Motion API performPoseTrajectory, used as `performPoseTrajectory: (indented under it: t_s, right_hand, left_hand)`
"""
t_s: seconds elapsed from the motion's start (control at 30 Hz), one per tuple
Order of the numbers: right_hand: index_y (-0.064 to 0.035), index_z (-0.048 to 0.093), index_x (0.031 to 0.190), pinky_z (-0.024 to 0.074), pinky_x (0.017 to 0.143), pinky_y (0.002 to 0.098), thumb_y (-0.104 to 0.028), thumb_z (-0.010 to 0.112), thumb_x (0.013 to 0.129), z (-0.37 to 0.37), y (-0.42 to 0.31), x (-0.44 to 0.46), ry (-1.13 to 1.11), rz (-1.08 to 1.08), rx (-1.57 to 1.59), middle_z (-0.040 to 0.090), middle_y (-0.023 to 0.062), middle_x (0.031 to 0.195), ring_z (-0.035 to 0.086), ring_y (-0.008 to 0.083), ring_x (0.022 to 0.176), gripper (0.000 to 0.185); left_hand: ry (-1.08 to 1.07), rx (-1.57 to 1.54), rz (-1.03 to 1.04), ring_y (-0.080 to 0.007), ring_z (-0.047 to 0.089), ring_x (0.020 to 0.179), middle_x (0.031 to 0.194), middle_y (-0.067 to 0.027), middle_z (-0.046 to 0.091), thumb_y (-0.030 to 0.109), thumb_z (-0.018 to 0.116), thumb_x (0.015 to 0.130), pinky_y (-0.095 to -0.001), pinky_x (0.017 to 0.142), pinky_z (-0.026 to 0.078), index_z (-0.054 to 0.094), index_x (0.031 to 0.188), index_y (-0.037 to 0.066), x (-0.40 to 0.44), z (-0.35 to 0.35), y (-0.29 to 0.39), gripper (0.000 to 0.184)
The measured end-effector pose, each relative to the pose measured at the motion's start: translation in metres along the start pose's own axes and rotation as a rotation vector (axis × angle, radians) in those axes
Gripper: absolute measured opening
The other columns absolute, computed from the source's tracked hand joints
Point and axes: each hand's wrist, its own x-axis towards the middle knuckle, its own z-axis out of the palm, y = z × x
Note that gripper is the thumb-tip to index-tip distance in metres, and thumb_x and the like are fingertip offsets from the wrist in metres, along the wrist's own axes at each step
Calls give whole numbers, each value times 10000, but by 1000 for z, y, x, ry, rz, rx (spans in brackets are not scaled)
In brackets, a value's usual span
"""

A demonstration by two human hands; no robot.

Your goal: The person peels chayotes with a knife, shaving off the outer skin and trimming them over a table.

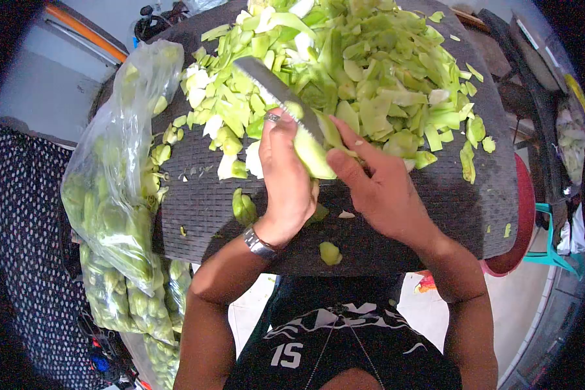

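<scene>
My left hand (285,175) is wrapped round a peeled, pale green chayote (311,153) and wears a ring and a metal watch. My right hand (378,182) grips a knife whose handle is mostly hidden by the fingers. The knife's broad blade (276,94) slants up and left across the chayote, with a bit of green stuck to it. Just beyond both hands lies a large heap of green slices (370,84). A few loose green pieces, one of them a rounded piece (330,253), lie on the table nearer my body.
The dark, woven-textured table (214,214) stands before me. Clear plastic bags (104,201) of green chayotes lean on its left side, with more bags below. A red basin (523,221) and a teal stool (552,250) are at the right. Dark dotted cloth (26,240) hangs at the left.
</scene>
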Motion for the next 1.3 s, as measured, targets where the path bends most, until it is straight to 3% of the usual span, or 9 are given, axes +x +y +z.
performPoseTrajectory:
  t_s: [0.23, 0.33, 0.47, 0.57, 0.63, 0.67, 1.0, 1.13, 1.3]
  right_hand:
    - [-64, 620, 1344, 278, 349, 253, -601, 427, 1050, -20, 2, 7, -81, 203, 270, 456, -31, 505, 383, 69, 359, 642]
    - [-47, 539, 1426, 275, 351, 245, -617, 384, 1053, -29, 7, 11, -91, 379, 172, 459, -22, 498, 359, 64, 345, 698]
    - [-27, 442, 1503, 475, 480, 281, -559, 520, 1027, -24, 0, 5, 28, 225, -80, 645, 99, 666, 586, 163, 485, 718]
    - [-15, 359, 1548, 573, 821, 386, -542, 681, 937, -18, 27, 11, 184, -352, -384, 716, 256, 1054, 736, 333, 930, 869]
    - [-24, 329, 1566, 497, 986, 433, -551, 741, 871, -18, 17, 5, 45, -325, -405, 632, 294, 1255, 631, 395, 1171, 964]
    - [-29, 314, 1575, 459, 1069, 456, -555, 771, 838, -16, 13, 3, -24, -310, -413, 589, 313, 1355, 578, 426, 1292, 1014]
    - [-68, 292, 1590, 468, 1071, 460, -555, 770, 828, -7, 19, 1, -27, -382, -598, 588, 306, 1352, 555, 453, 1297, 1022]
    - [-63, 263, 1600, 467, 1068, 462, -572, 741, 849, -21, 6, 5, -119, -151, -475, 581, 311, 1358, 552, 461, 1296, 1025]
    - [-35, 199, 1609, 470, 1051, 485, -608, 734, 839, -11, 18, 1, -61, -441, -619, 598, 347, 1296, 561, 487, 1271, 1099]
  left_hand:
    - [-89, 300, 216, -87, 572, 849, 935, -29, 615, 269, 485, 1068, -255, 760, 480, 579, 1128, 30, -7, 12, 11, 264]
    - [-102, 47, -172, -231, 667, 984, 1088, -75, 657, 498, 479, 1041, -408, 873, 556, 568, 1245, 112, 2, 9, 22, 445]
    - [-112, -52, -316, -264, 683, 1044, 1135, -97, 685, 507, 545, 1022, -453, 900, 563, 564, 1277, 111, 17, 2, 31, 472]
    - [-100, -96, -313, -272, 698, 1034, 1145, -99, 699, 449, 598, 1008, -484, 919, 571, 600, 1234, 90, 21, -7, 25, 424]
    - [-112, -68, -306, -268, 702, 1026, 1137, -95, 705, 440, 594, 1009, -481, 948, 563, 627, 1206, 91, 22, -9, 25, 402]
    - [-138, -132, -429, -228, 709, 829, 942, -76, 704, 439, 616, 997, -418, 761, 600, 649, 1125, 97, 21, -10, 28, 367]
    - [-148, -126, -356, -171, 665, 868, 919, -23, 655, 444, 623, 1000, -361, 723, 563, 629, 1056, 150, 25, -17, 11, 299]
    - [-164, 8, -356, -251, 701, 1005, 1156, -95, 704, 506, 511, 1033, -406, 830, 591, 609, 1286, 124, 15, -14, 6, 469]
    - [-187, -69, -384, -225, 672, 1066, 1155, -74, 699, 524, 514, 1025, -382, 924, 549, 626, 1258, 124, 24, -18, 9, 477]
